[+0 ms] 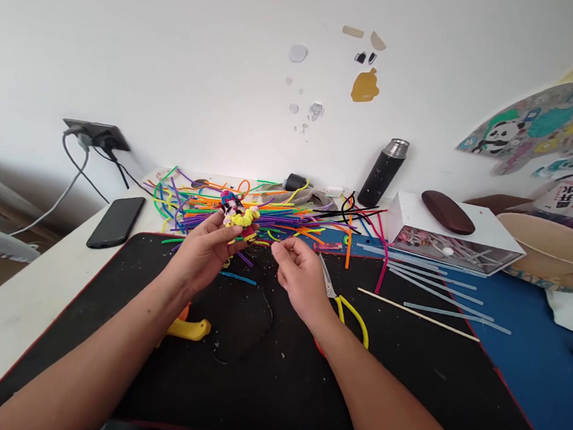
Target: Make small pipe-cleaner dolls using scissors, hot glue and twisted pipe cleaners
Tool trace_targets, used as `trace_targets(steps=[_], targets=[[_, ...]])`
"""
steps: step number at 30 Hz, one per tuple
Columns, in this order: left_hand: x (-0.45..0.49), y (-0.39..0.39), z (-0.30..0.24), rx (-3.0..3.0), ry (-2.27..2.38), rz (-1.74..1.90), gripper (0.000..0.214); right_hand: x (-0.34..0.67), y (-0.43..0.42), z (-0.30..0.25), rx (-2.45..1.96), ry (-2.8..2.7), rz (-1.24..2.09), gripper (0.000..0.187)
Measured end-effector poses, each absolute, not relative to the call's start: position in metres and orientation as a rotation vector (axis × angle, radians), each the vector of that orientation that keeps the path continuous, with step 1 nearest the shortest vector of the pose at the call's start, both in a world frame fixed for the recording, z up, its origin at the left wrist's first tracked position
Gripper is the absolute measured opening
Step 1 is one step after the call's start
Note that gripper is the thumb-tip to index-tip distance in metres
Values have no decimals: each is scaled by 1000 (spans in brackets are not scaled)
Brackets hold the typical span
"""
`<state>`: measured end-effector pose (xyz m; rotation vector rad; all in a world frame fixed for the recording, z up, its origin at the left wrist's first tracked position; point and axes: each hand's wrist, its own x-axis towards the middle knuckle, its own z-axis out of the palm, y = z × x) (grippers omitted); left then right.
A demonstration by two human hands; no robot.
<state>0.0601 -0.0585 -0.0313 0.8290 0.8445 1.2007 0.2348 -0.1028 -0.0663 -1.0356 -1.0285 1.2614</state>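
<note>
My left hand (206, 248) is closed on a small pipe-cleaner figure (241, 218), with yellow, pink, black and blue parts, held up above the black mat. Just to its right, my right hand (299, 270) is pinched, thumb against fingers. A thin yellow pipe cleaner (263, 242) runs from beneath the figure to those fingertips; its end is hidden. Scissors (358, 315) with yellow inner handles lie partly under my right hand and wrist. Beside my left forearm is a yellow glue gun (189, 329), partly covered by the arm. A short blue pipe cleaner (238, 278) lies between the hands.
Many coloured pipe cleaners (196, 220) spread along the wall. To the right are clear glue sticks (440, 292), a wooden stick (418, 314), a white box (485, 239) and a black flask (383, 172). A phone (116, 221) lies left of the black mat (271, 388).
</note>
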Motion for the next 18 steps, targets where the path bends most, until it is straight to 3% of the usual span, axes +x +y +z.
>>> trace_targets(steps=[7, 18], targets=[[68, -66, -33, 801, 833, 1225, 41, 221, -122, -66, -1086, -1454, 986, 22], [84, -82, -32, 741, 836, 1255, 39, 222, -124, -71, -1300, -1649, 567, 30]])
